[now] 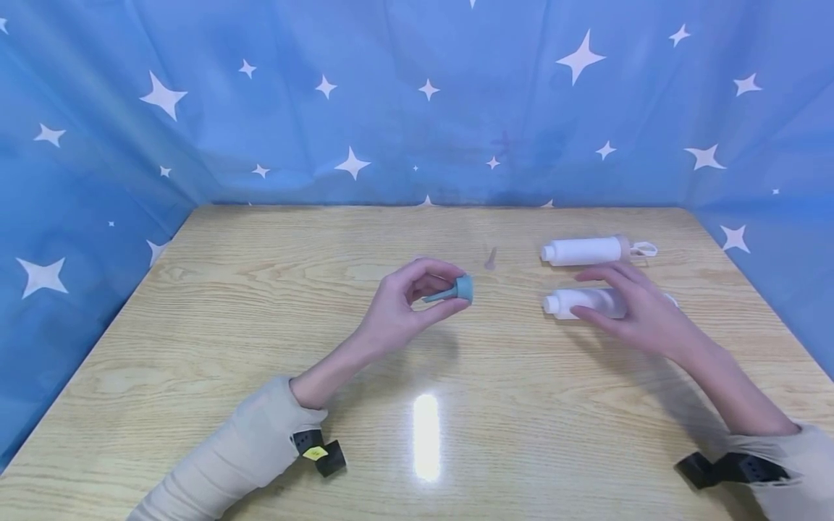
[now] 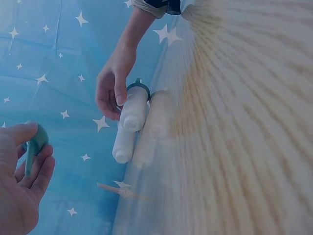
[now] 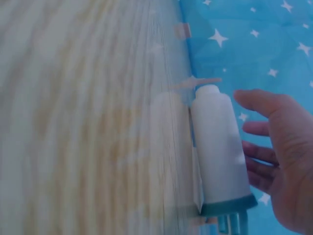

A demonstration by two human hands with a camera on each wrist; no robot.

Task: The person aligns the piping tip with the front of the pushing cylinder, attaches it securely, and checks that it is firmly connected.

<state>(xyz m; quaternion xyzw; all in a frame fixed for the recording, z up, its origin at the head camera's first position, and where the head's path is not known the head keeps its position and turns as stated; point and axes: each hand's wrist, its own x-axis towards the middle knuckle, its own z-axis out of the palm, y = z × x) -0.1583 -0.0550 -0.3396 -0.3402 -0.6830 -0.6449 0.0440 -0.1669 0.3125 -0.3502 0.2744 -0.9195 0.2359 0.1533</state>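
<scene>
My left hand (image 1: 413, 300) pinches a teal cap-like piece with a thin stem (image 1: 465, 288) between thumb and fingers, raised over the table. In the left wrist view this teal piece (image 2: 38, 142) shows a rounded body, its stem pointing down. My right hand (image 1: 641, 311) hovers with parted, relaxed fingers over the nearer white bottle (image 1: 565, 302), which lies on its side. The right wrist view shows this bottle (image 3: 220, 147) with a teal band at its end, and a gap between it and my fingers (image 3: 259, 100).
Behind it lies a second white bottle (image 1: 583, 251) with a pink end and a white loop (image 1: 643, 249). A small pale pink piece with a stem (image 1: 491, 259) lies left of the bottles. A blue starry curtain (image 1: 391, 130) borders the wooden table (image 1: 195, 304).
</scene>
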